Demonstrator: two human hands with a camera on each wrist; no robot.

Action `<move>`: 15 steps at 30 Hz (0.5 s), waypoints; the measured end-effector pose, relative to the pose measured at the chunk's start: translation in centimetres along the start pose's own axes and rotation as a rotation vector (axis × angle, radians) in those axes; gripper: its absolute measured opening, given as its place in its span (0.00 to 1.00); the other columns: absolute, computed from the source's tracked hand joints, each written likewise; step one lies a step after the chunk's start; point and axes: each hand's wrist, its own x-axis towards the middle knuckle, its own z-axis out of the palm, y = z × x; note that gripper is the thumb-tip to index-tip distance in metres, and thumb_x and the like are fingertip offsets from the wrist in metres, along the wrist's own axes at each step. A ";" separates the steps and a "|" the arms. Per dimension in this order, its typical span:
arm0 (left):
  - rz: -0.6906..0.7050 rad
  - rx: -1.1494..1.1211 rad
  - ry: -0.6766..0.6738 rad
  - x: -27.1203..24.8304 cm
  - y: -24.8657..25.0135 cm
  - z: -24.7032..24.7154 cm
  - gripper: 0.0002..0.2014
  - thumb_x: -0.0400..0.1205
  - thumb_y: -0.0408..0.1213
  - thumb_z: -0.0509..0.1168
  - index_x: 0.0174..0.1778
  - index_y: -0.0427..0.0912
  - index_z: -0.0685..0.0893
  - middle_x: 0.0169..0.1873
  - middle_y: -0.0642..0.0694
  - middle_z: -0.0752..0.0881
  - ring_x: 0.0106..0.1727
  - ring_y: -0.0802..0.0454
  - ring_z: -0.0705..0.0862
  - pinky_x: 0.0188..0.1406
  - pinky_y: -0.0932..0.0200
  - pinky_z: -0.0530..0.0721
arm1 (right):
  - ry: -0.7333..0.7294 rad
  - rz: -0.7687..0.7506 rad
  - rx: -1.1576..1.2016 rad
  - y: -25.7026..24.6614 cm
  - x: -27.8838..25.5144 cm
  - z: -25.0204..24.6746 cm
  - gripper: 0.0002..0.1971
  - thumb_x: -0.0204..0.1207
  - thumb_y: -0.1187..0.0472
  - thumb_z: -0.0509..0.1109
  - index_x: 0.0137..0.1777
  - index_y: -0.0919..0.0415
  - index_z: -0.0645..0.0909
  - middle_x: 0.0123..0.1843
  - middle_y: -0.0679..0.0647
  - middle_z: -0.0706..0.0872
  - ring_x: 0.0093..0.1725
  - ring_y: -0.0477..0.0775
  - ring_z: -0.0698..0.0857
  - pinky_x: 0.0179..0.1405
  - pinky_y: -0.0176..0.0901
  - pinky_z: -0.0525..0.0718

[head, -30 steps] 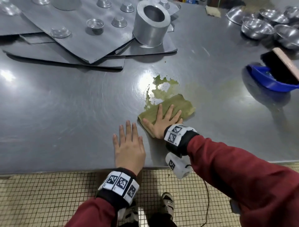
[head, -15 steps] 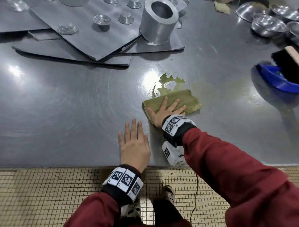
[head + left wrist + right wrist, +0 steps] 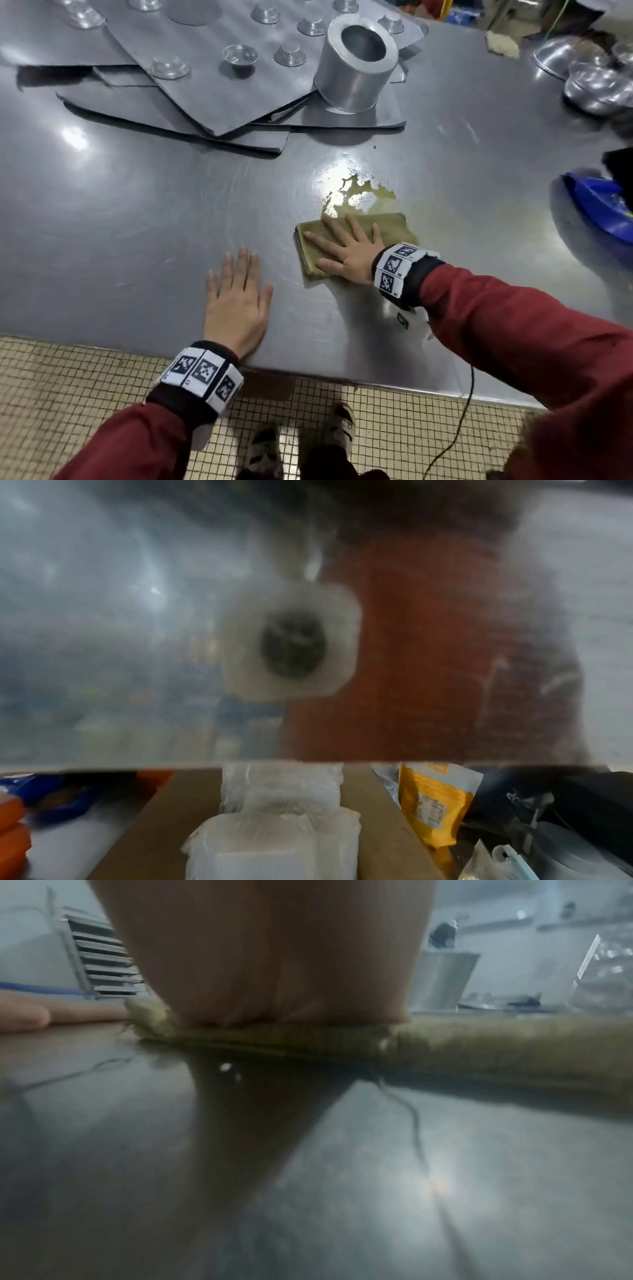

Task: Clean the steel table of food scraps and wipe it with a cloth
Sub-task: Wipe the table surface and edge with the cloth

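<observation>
A folded olive-green cloth point(image 3: 390, 228) lies on the steel table point(image 3: 137, 222), just below a greenish wet smear point(image 3: 373, 195). My right hand point(image 3: 346, 248) presses flat on the cloth with straight, spread fingers. The right wrist view shows the palm point(image 3: 274, 961) bearing down on the cloth point(image 3: 496, 1047). My left hand point(image 3: 236, 294) lies flat and open on the bare steel near the front edge, left of the cloth. The left wrist view is blurred; it shows only the table's underside point(image 3: 103, 615) and goods stored below.
Stacked metal sheets point(image 3: 219, 99) with small steel cups and a heavy steel ring point(image 3: 356, 65) fill the back left. Steel bowls point(image 3: 596, 89) sit at the back right. A blue dustpan point(image 3: 603, 209) with a brush lies at the right edge. Tiled floor point(image 3: 68, 394) is below.
My right hand has pushed the cloth away from me, up to the lower edge of the wet smear. The left hand has stayed flat in place.
</observation>
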 end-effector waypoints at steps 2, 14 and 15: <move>0.003 -0.002 0.007 0.0 0.0 0.1 0.38 0.75 0.58 0.26 0.81 0.46 0.42 0.77 0.52 0.34 0.79 0.53 0.34 0.75 0.47 0.31 | 0.034 0.093 0.090 0.0 1.2 -0.7 0.28 0.78 0.32 0.44 0.75 0.24 0.35 0.83 0.40 0.31 0.82 0.62 0.31 0.73 0.77 0.34; -0.004 0.003 0.010 0.0 0.1 -0.1 0.36 0.73 0.59 0.24 0.78 0.46 0.36 0.77 0.53 0.34 0.77 0.56 0.32 0.75 0.50 0.30 | -0.007 -0.137 -0.111 3.5 2.0 -2.2 0.26 0.83 0.40 0.45 0.77 0.27 0.38 0.84 0.43 0.32 0.83 0.58 0.34 0.76 0.72 0.36; -0.006 -0.001 0.014 0.0 0.1 -0.1 0.35 0.74 0.59 0.25 0.77 0.46 0.35 0.77 0.53 0.34 0.77 0.56 0.32 0.75 0.50 0.30 | 0.008 -0.130 -0.077 3.8 2.5 -2.1 0.26 0.83 0.39 0.45 0.77 0.26 0.39 0.84 0.42 0.33 0.83 0.58 0.33 0.76 0.73 0.35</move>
